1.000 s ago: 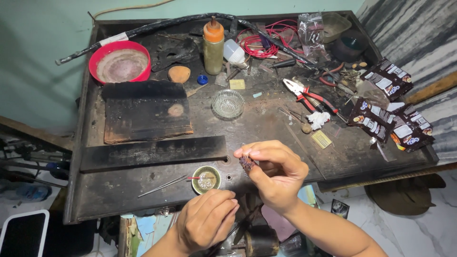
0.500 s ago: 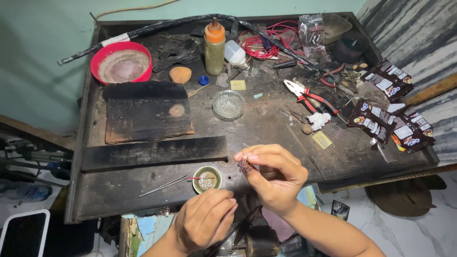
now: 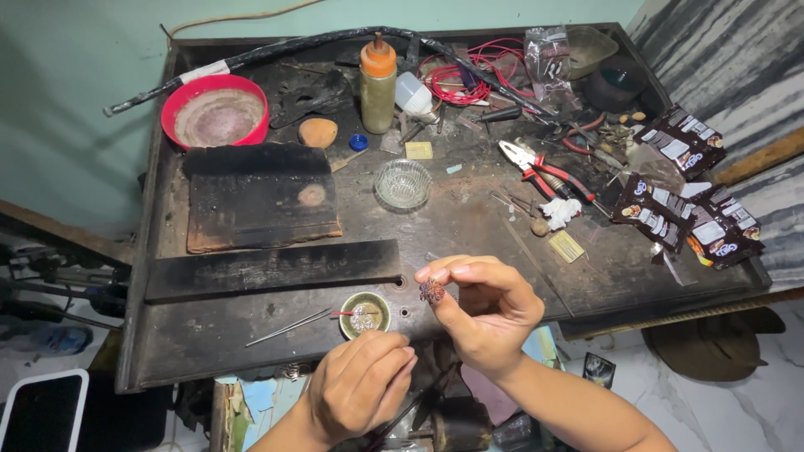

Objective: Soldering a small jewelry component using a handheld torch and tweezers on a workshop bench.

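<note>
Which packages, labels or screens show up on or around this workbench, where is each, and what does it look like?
Dark sachets: right edge of the bench, several flat brown-black packets with white and red panels, overlapping.
Clear plastic bag: back of the bench by the red wires, crumpled, small parts inside.
Squeeze bottle: back centre, upright, olive body with orange cap, no label visible.
Screen: floor at lower left, dark rectangle in a white frame, blank.

— What stands against the wall?
— A dark, scorched workbench [image 3: 251,335] against a pale green wall [image 3: 75,100].
— And at its right edge?
— White marble floor [image 3: 737,410], and striped grey cloth [image 3: 737,67] at the far right corner.
</note>
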